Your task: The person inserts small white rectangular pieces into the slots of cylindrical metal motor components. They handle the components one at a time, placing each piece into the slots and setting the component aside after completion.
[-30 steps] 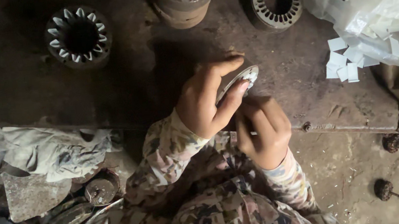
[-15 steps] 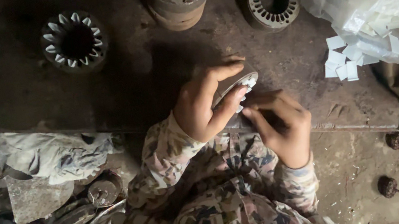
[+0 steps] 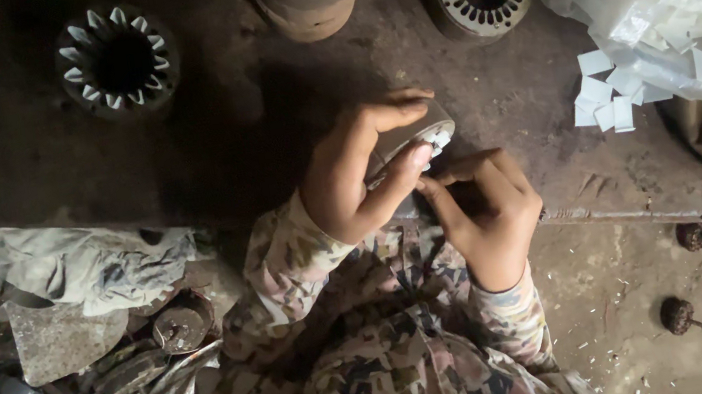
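Since the earlier frame, the right hand has drawn back in against the left hand, fingertips now meeting at the small round grey metal stator core with white paper slot liners. That core sits above the bench, clasped in the left hand's fingers and thumb. The right hand pinches at its lower edge; what it grips cannot be told. Loose white paper strips lie well apart, right.

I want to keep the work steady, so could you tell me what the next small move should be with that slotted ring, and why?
Probably press the white slip home: the left hand grips the slotted ring, and the right hand has fingertips at its edge, where white slips already show.
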